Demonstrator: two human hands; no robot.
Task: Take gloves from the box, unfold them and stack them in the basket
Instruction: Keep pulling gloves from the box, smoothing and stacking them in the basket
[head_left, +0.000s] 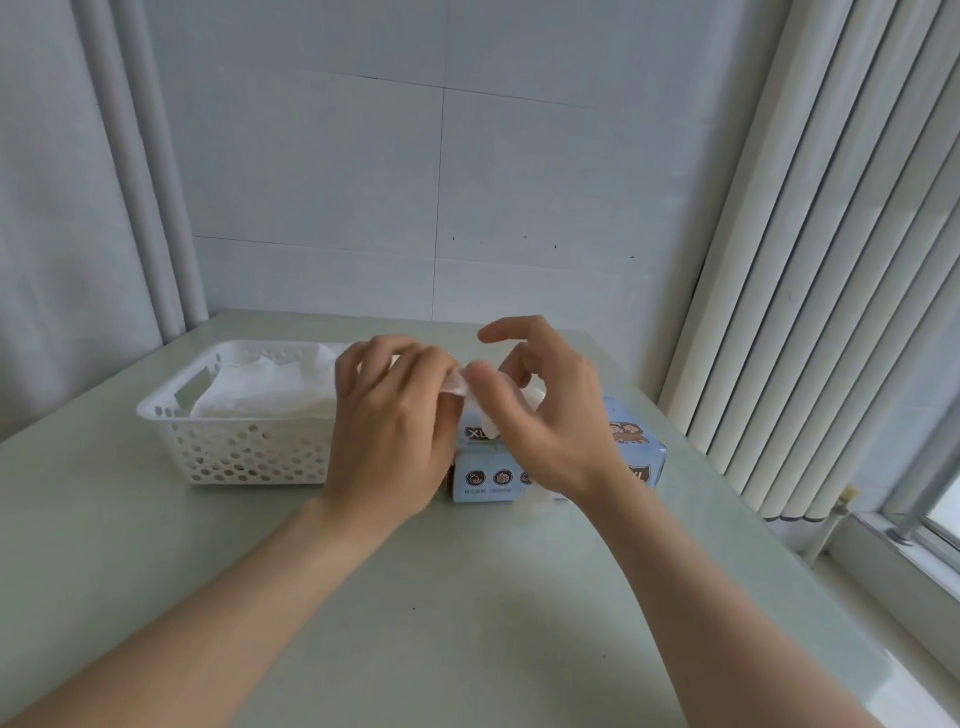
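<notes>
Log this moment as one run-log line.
stage: unfolding glove | left hand: pinches folded glove | right hand: pinches same glove | position: above box | basket: holds stacked gloves

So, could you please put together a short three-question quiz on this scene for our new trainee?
1. True or false: the white basket already holds stacked gloves.
2. Multiple choice: where does the blue box stand relative to the basket? A) on its left B) on its right C) inside it.
3. Fill in the blank: the left hand and the right hand together pinch a folded ____ above the box.

Key: 1 true; 2 B; 3 glove.
</notes>
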